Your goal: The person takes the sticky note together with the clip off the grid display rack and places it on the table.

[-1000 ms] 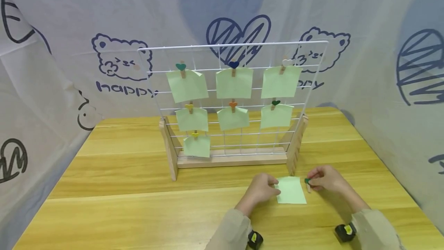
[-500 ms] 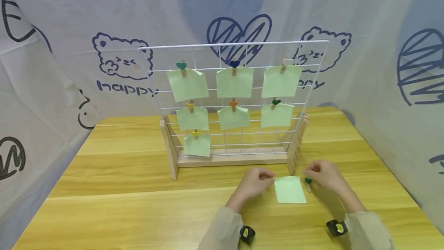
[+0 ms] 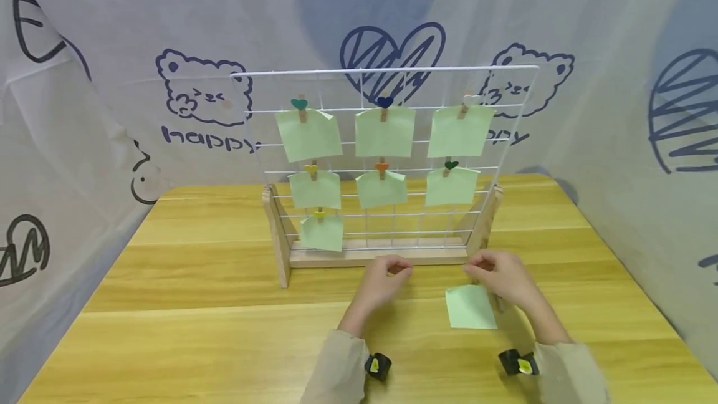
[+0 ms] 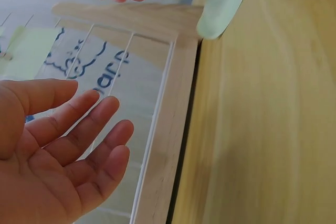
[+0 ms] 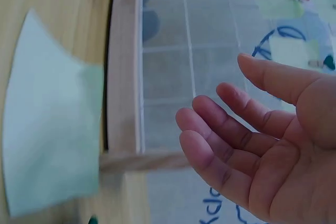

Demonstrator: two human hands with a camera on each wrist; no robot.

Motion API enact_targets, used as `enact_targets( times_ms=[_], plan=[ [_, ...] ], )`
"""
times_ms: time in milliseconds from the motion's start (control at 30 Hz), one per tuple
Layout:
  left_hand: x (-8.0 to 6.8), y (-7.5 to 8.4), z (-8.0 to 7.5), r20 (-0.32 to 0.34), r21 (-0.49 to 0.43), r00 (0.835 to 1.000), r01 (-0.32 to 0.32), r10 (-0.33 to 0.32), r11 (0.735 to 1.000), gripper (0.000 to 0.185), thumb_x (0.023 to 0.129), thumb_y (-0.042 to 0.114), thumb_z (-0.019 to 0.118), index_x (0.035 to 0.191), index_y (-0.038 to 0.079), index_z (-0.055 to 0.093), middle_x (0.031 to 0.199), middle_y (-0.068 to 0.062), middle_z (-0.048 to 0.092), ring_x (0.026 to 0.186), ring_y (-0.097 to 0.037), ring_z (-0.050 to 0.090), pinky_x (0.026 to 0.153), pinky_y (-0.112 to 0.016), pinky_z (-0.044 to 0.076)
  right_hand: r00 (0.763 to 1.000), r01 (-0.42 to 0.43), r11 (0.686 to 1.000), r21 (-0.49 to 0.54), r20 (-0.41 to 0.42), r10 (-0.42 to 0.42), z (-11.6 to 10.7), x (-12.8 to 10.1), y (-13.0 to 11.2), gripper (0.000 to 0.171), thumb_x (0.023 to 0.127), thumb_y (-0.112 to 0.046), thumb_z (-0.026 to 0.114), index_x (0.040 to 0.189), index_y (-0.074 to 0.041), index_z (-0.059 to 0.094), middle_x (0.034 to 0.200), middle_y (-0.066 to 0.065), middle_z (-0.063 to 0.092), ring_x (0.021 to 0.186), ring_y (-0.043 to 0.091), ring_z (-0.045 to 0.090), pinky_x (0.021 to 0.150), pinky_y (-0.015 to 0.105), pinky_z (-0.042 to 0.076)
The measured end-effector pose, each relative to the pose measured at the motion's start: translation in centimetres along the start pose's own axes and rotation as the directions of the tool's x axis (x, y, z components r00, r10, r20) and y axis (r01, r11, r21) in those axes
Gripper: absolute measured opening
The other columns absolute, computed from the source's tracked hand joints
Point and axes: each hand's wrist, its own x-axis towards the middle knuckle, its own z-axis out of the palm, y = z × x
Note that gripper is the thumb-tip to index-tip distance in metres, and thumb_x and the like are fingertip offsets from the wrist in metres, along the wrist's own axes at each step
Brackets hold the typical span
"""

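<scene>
Sleeves and wrist cameras sit at the bottom centre of the head view. Just above them the left hand (image 3: pixel 381 279) hovers over the wooden table (image 3: pixel 185 323), fingers loosely spread and holding nothing, as the left wrist view confirms. Right of it the right hand (image 3: pixel 499 276) hangs likewise relaxed and empty, just above the top edge of a loose green note (image 3: pixel 470 307) lying flat on the table in the lower right of centre. Beyond both hands, mid-frame, stands the wire grid (image 3: pixel 387 154) in its wooden base (image 3: pixel 376 253), close in front of the fingertips. Seven green notes hang on it from heart-topped pegs (image 3: pixel 384 103). Printed cloth (image 3: pixel 196 92) fills the background.
</scene>
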Motion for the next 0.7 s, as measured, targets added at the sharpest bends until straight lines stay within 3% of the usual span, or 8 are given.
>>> enact_targets(
  times_ms=[200, 700],
  plan=[
    [-0.3, -0.4, -1.6, -0.055, -0.008, 0.998, -0.017, 0.017, 1.000, 0.016, 0.087, 0.008, 0.055, 0.095, -0.002, 0.065, 0.088, -0.007, 0.063, 0.082, -0.021, 0.056, 0.070, -0.028, 0.046, 1.000, 0.011, 0.997, 0.076, 0.019, -0.012, 0.9, 1.0, -1.6, 0.022, 0.086, -0.018, 0.061, 0.093, 0.003, 0.061, 0.081, 0.005, 0.061, 0.069, 0.017, 0.054, 0.053, 0.029, 0.049],
    [-1.3, -0.7, -5.0, -0.150, -0.010, 0.988, -0.031, 0.029, 0.999, 0.018, 0.088, 0.007, 0.054, 0.097, -0.005, 0.063, 0.091, -0.015, 0.063, 0.084, -0.025, 0.057, 0.076, -0.035, 0.047, 0.993, 0.115, 0.988, 0.107, -0.027, -0.113, 3.2, 3.3, -5.2, 0.019, 0.085, -0.017, 0.062, 0.089, 0.000, 0.064, 0.077, 0.003, 0.062, 0.070, 0.016, 0.056, 0.055, 0.024, 0.046]
  ],
)
